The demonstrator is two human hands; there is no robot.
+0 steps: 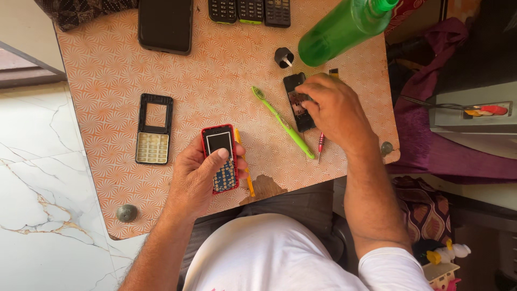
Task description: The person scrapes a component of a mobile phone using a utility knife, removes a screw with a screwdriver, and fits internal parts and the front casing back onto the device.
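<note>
My left hand (195, 180) holds a small red-framed phone body (221, 158) with an exposed blue keypad board, thumb laid across it, just above the orange patterned table (118, 64). A thin yellow tool (245, 170) lies under the phone's right edge. My right hand (334, 108) rests on a black phone back part (299, 102), fingers curled over its upper half. Between the hands lies a green toothbrush (283, 123). A red-handled screwdriver (321, 144) pokes out below my right hand.
A black phone front frame with a pale keypad (154, 129) lies at left. A dark smartphone (165, 25) and three keypad phones (249, 11) sit at the far edge. A green plastic bottle (339, 29) and its black cap (284, 56) stand at upper right.
</note>
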